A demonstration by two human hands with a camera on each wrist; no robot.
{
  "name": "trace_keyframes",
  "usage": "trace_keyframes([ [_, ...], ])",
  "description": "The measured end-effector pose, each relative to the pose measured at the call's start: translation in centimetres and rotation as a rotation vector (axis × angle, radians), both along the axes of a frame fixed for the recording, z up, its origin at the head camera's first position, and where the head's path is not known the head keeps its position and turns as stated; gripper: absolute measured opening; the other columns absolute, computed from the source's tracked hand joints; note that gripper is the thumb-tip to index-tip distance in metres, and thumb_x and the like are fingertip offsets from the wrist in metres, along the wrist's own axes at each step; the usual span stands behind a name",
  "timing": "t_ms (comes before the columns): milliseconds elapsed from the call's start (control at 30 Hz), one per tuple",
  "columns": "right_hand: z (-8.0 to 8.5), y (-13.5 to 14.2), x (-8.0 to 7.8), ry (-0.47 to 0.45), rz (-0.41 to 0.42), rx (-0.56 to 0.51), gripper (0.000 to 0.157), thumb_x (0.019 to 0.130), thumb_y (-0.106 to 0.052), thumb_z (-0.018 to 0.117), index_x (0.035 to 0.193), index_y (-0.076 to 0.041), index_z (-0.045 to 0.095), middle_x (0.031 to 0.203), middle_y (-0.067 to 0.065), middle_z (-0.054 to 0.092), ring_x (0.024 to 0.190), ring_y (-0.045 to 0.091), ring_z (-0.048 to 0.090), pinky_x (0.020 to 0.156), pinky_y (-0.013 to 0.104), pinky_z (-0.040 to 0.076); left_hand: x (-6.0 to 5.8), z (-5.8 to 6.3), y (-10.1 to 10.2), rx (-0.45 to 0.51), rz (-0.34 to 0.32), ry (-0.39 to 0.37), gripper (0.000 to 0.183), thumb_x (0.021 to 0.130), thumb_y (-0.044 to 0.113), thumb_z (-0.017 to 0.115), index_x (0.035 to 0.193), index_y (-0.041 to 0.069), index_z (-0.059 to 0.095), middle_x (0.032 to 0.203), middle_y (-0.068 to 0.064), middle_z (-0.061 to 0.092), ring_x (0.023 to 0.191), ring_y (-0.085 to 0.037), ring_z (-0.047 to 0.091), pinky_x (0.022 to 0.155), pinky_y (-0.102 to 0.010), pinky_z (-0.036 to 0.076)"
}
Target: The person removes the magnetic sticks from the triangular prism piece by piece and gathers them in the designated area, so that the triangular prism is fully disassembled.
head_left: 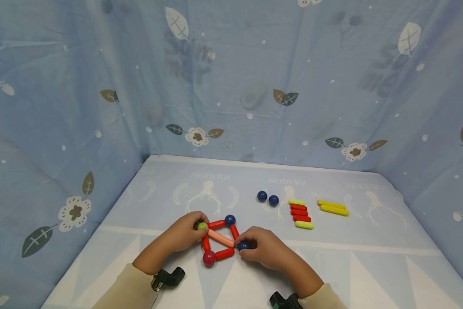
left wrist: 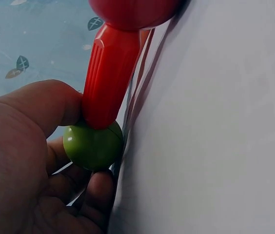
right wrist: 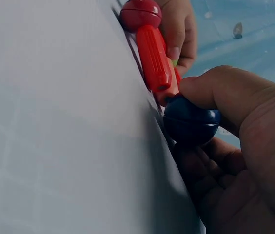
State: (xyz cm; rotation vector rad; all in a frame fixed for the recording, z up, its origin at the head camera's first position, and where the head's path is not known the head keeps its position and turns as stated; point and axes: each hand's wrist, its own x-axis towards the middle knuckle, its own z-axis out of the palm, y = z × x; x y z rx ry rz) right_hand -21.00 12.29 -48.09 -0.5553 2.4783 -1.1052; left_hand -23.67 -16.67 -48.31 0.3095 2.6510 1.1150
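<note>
My left hand [head_left: 186, 231] grips a green ball [left wrist: 92, 146] between thumb and fingers, at the left corner of a four-sided figure of sticks and balls lying on the table. In my right hand [head_left: 268, 249] a dark blue ball [right wrist: 191, 122] is pinched at the right corner. A salmon stick [head_left: 220, 238] runs across the middle between these two balls. Red sticks form the sides, with another blue ball [head_left: 229, 219] at the far corner and a red ball [head_left: 209, 259] at the near one. In the right wrist view, the near red stick's [right wrist: 153, 58] end stands apart from the blue ball.
Behind and right of the figure lie two loose blue balls [head_left: 268, 198]. Farther right is a column of short red sticks [head_left: 300, 212] with lime ones [head_left: 303, 225] at both ends, then two longer yellow sticks [head_left: 333, 210]. Blue patterned cloth [head_left: 254, 86] encloses the table [head_left: 370, 231].
</note>
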Motion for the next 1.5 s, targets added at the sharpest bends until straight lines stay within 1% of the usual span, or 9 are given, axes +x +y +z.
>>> trace_keyframes([
  [200,0.1,0.6,-0.2,-0.010,-0.040,-0.030,0.021,0.093,-0.028,0.081,0.111,-0.036,0.075,0.111,-0.010,0.066,0.101,0.017,0.059,0.089,0.036,0.052,0.1,0.0,0.2,-0.005,0.014,-0.006,0.010,0.098,0.019,0.072,0.106,0.019,0.065,0.096,0.001,0.059,0.090,-0.017,0.055,0.078,-0.034,0.048],
  [333,0.0,1.0,-0.5,0.016,-0.114,-0.036,0.023,0.094,-0.028,0.080,0.116,-0.031,0.074,0.113,-0.008,0.066,0.101,0.016,0.061,0.093,0.040,0.054,0.1,0.1,0.3,0.000,0.012,-0.011,0.010,0.099,0.019,0.071,0.106,0.019,0.065,0.097,0.001,0.059,0.091,-0.018,0.055,0.079,-0.034,0.049],
  [500,-0.1,0.9,-1.2,0.063,-0.218,-0.008,0.031,0.093,-0.028,0.081,0.123,-0.025,0.072,0.112,-0.007,0.068,0.100,0.016,0.062,0.094,0.042,0.056,-0.1,0.1,0.3,-0.008,0.020,-0.007,0.009,0.099,0.019,0.071,0.106,0.019,0.066,0.098,0.001,0.060,0.091,-0.018,0.056,0.079,-0.034,0.049],
  [800,0.1,0.9,-3.4,0.069,-0.374,0.030,0.032,0.093,-0.027,0.081,0.124,-0.025,0.072,0.113,-0.004,0.069,0.101,0.018,0.062,0.091,0.040,0.057,-0.1,0.0,-0.1,-0.003,0.021,-0.003,0.009,0.099,0.020,0.072,0.106,0.020,0.066,0.097,0.002,0.060,0.091,-0.017,0.055,0.079,-0.034,0.049],
  [933,0.4,1.0,-4.3,0.068,-0.439,0.037,0.032,0.093,-0.025,0.081,0.124,-0.023,0.071,0.119,-0.002,0.069,0.107,0.020,0.063,0.092,0.041,0.058,0.0,-0.1,-0.2,0.009,0.019,-0.002,0.010,0.099,0.019,0.071,0.106,0.019,0.066,0.097,0.002,0.060,0.091,-0.017,0.055,0.078,-0.034,0.049],
  [1067,0.5,1.2,-4.8,0.061,-0.516,0.026,0.033,0.093,-0.024,0.081,0.124,-0.022,0.070,0.124,0.000,0.069,0.105,0.020,0.065,0.083,0.035,0.059,0.0,-0.2,0.1,0.019,0.010,-0.004,0.010,0.099,0.019,0.071,0.106,0.019,0.066,0.098,0.001,0.060,0.091,-0.017,0.055,0.079,-0.034,0.049],
  [1133,0.4,1.1,-5.0,0.067,-0.551,0.017,0.032,0.093,-0.023,0.081,0.124,-0.020,0.070,0.125,0.001,0.070,0.103,0.020,0.065,0.082,0.035,0.059,0.1,-0.2,0.2,0.021,0.007,-0.005,0.010,0.099,0.019,0.071,0.106,0.018,0.065,0.098,0.001,0.060,0.091,-0.017,0.055,0.078,-0.034,0.049],
  [1300,0.1,0.2,-5.4,0.085,-0.602,0.015,0.033,0.095,-0.023,0.080,0.126,-0.019,0.069,0.128,0.004,0.070,0.104,0.022,0.066,0.093,0.044,0.059,0.1,-0.2,-0.1,0.013,0.016,0.001,0.009,0.099,0.018,0.071,0.106,0.019,0.065,0.098,0.001,0.060,0.090,-0.017,0.055,0.077,-0.035,0.048],
  [1500,-0.3,-0.1,-5.6,0.093,-0.640,0.042,0.037,0.096,-0.025,0.078,0.130,-0.017,0.067,0.127,0.007,0.067,0.104,0.024,0.063,0.093,0.044,0.059,0.1,-0.2,0.0,0.008,0.017,-0.011,0.010,0.099,0.020,0.071,0.107,0.019,0.065,0.099,0.002,0.060,0.091,-0.017,0.056,0.079,-0.034,0.049],
])
